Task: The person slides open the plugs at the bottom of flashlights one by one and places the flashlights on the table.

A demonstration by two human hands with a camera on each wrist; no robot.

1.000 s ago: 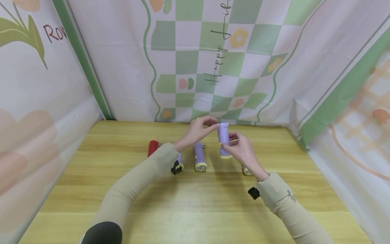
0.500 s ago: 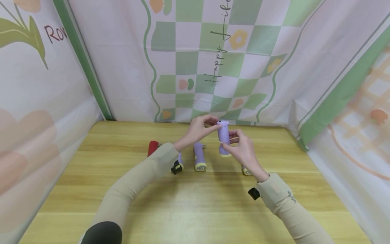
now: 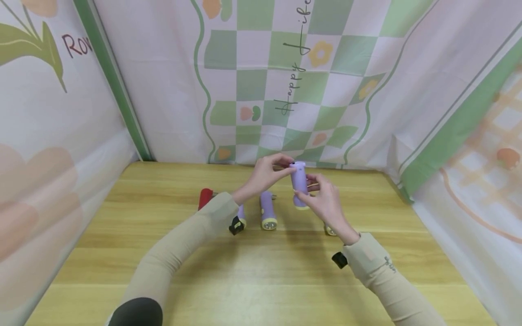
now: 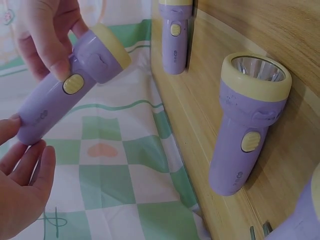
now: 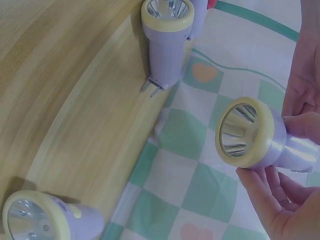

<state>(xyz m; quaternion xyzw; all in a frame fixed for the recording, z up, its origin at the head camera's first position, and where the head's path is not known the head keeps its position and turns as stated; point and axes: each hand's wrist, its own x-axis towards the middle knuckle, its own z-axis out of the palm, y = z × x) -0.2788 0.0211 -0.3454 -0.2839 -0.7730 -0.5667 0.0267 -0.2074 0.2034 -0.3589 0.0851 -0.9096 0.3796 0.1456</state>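
Observation:
A purple flashlight (image 3: 299, 183) with a cream lens rim is held above the table, lens end down in the head view. My right hand (image 3: 326, 199) grips its body; in the left wrist view, the thumb (image 4: 59, 69) lies at the edge of the cream slide switch (image 4: 73, 84). My left hand (image 3: 267, 174) pinches the tail end between thumb and fingertips. In the right wrist view the lens (image 5: 240, 131) shows its silvery reflector, with no light visible. Another purple flashlight (image 3: 267, 209) stands or lies just left of the held one; two metal prongs (image 5: 152, 87) project from its tail.
On the wooden table (image 3: 261, 280), a red flashlight (image 3: 205, 197) and a purple one (image 3: 241, 216) are partly hidden by the left forearm. Another purple flashlight (image 3: 330, 230) is mostly covered by the right wrist. A checkered cloth (image 3: 281, 90) hangs behind the table.
The held flashlight has tipped slightly, showing a little more of its tail end. Both hands keep their places on it; the other flashlights have not moved.

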